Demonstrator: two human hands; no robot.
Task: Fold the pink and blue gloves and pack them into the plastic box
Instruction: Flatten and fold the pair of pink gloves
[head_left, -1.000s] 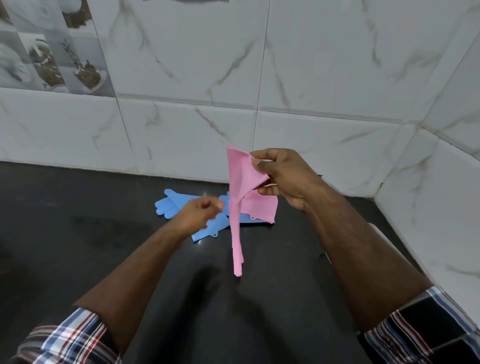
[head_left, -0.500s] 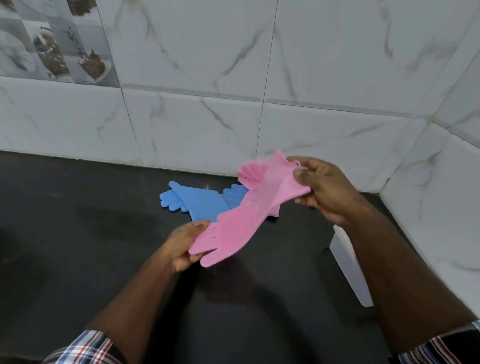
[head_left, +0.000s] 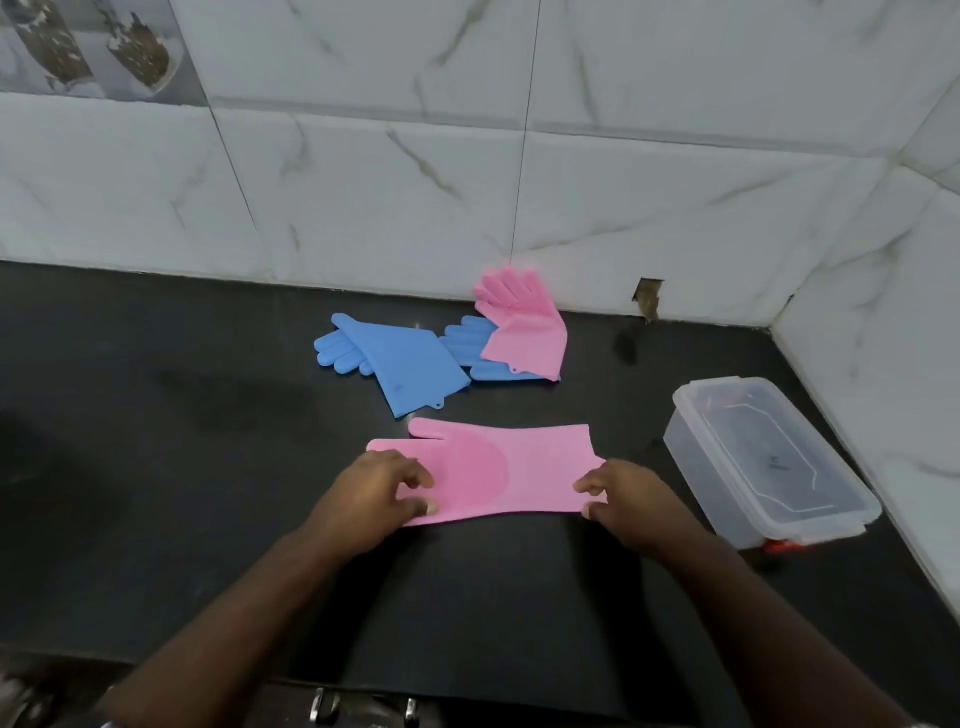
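Observation:
A pink glove (head_left: 511, 467) lies flat on the black counter (head_left: 156, 441), fingers pointing left, cuff to the right. My left hand (head_left: 382, 493) pinches its finger end at the near edge. My right hand (head_left: 621, 493) pinches the cuff's near corner. Behind it lie a blue glove (head_left: 400, 361), a second blue glove (head_left: 467, 345) partly covered, and a second pink glove (head_left: 522, 327) on top of that one. The clear plastic box (head_left: 769, 462) stands open and empty at the right.
White marble-tiled walls (head_left: 415, 182) close the counter at the back and the right. A chipped hole (head_left: 647, 299) shows at the wall's base. The counter's front edge with metal fittings (head_left: 363, 704) runs along the bottom.
The pink glove went from hanging in my right hand, to being stretched between both hands in the air, to lying flat on the counter. The view tilted down, showing the box.

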